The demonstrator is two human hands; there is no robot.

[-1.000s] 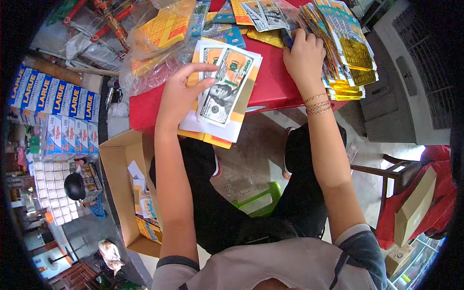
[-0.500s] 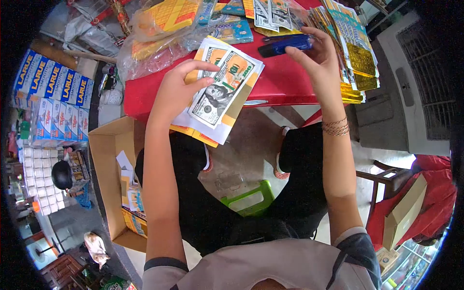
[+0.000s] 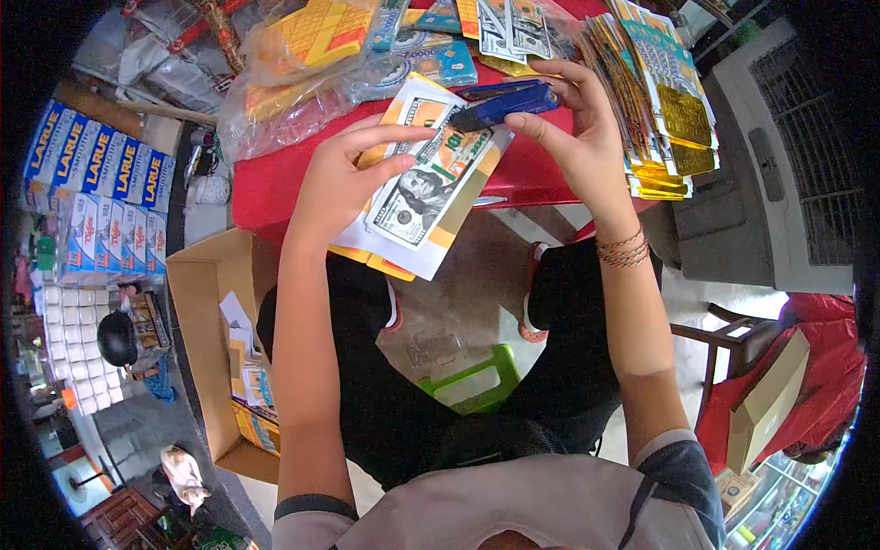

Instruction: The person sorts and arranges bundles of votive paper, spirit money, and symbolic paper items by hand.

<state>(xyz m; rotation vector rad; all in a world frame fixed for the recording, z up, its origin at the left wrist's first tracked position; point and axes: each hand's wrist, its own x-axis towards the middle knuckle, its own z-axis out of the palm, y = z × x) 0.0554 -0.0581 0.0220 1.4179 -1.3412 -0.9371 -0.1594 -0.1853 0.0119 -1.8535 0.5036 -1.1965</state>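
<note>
A blue stapler point(image 3: 506, 105) is in my right hand point(image 3: 587, 137), its jaws around the upper edge of a paper stack. This layered stack of imitation dollar notes point(image 3: 417, 197), with white and yellow sheets beneath, overhangs the front of the red table point(image 3: 541, 174). My left hand point(image 3: 353, 174) is closed on the stack from the left, thumb and index finger over its top. The stapler hides part of the top note.
Plastic-wrapped yellow paper point(image 3: 312, 46) and blue note bundles point(image 3: 431, 64) lie at the back. Fanned paper stacks with gold sheets point(image 3: 683, 128) are at right. A cardboard box point(image 3: 206, 312) with papers stands at left; a green stool point(image 3: 481, 380) sits below.
My right hand has brought the stapler left and down, from beside the paper stack onto its upper edge. My left hand still holds the stack, which has shifted slightly.
</note>
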